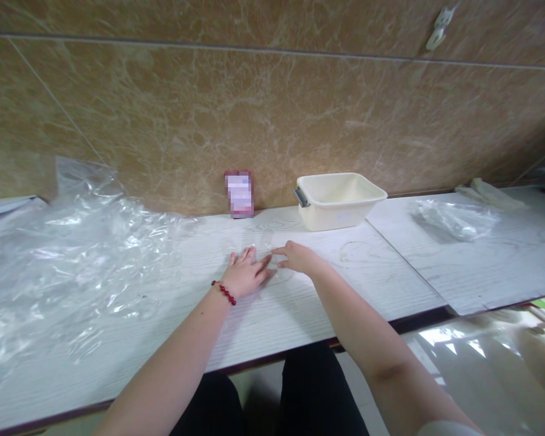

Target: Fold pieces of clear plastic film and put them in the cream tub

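Note:
My left hand (246, 272) lies flat on the white table (300, 309) with its fingers spread, a red bead bracelet (224, 292) on the wrist. My right hand (296, 257) rests beside it, fingers stretched toward the left hand, fingertips almost touching it. Under and between both hands a thin clear plastic sheet or bag (272, 257) seems to lie on the table, hard to make out. Neither hand grips anything that I can see.
A heap of crumpled clear plastic film (72, 260) covers the table's left side. A cream plastic tub (338, 198) and a small pink-purple card (240, 194) stand against the brown marble wall. Another clear bag (454, 219) lies at the right.

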Motion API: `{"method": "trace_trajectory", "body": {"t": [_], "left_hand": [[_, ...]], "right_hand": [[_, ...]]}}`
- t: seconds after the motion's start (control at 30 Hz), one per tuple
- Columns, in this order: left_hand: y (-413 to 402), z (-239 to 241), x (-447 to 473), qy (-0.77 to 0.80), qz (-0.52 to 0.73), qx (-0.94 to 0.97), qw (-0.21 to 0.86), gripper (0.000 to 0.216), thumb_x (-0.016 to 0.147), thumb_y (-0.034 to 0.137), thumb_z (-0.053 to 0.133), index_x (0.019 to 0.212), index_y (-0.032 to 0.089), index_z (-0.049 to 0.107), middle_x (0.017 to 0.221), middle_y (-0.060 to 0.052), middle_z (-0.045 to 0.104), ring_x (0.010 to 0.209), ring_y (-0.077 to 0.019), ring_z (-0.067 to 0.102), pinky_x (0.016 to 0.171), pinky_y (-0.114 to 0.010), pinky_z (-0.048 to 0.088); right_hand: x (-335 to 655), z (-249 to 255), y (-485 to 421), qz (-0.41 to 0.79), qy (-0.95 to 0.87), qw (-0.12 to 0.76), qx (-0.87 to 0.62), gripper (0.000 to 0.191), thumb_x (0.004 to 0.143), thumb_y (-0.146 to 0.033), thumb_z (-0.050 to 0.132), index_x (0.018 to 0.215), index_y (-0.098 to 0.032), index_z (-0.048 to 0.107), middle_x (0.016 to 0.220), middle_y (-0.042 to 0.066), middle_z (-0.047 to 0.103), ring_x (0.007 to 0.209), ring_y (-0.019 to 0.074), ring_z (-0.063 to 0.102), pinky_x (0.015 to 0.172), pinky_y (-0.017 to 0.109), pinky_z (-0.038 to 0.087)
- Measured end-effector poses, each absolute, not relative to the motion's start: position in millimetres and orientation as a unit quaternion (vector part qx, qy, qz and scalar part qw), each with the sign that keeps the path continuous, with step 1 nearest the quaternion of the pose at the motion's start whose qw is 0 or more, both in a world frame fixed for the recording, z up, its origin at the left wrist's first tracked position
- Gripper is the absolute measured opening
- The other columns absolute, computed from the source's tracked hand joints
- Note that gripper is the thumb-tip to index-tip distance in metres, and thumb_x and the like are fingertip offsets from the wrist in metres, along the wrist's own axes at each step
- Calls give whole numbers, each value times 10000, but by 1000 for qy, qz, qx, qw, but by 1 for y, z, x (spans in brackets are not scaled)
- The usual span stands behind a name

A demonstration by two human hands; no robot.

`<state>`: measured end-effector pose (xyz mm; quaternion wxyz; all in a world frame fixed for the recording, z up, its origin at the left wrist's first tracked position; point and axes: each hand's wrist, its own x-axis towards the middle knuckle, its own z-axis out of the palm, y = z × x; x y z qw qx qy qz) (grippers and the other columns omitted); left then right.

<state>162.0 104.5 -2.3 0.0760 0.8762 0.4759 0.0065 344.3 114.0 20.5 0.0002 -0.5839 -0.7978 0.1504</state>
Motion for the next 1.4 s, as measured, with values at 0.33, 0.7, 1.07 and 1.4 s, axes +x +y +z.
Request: {"method": "trace_trajectory", "body": {"t": [0.33, 0.7, 1.07, 1.4], "left_hand": [[109, -1, 154, 505, -10, 862, 28, 657, 752, 613, 103, 1230, 242, 358, 1339, -99, 270, 1230, -283, 175, 947, -528, 99], [110, -2, 158, 490, 31, 871, 2, 709, 763, 600, 123, 1259, 126, 303, 1335, -121, 269, 1238, -249, 170, 984, -465, 102], [109, -6, 166, 454, 11, 890, 35, 649, 784, 565, 139, 1259, 156, 309, 1346, -111, 249, 1232, -244, 190, 982, -465, 114], [109, -3, 164, 465, -10, 885, 39, 644, 786, 561, 111, 1274, 176, 280, 1352, -133, 223, 1241, -238, 168, 973, -475, 113]], "right_hand": [[345, 25, 113, 170, -793, -16, -585, 491, 712, -388, 534, 1186, -337, 419, 1038, 69, 501, 896, 197, 523, 757, 260, 371], [346, 27, 114, 179, -795, -24, -579, 489, 718, -381, 527, 1191, -343, 408, 1040, 50, 524, 875, 181, 529, 737, 246, 370], [346, 27, 114, 182, -798, -19, -574, 494, 714, -371, 525, 1193, -331, 411, 1058, 58, 526, 900, 192, 527, 742, 251, 374], [348, 31, 111, 189, -798, -22, -571, 495, 715, -365, 529, 1194, -316, 416, 1103, 60, 513, 965, 204, 507, 792, 269, 368]]}}
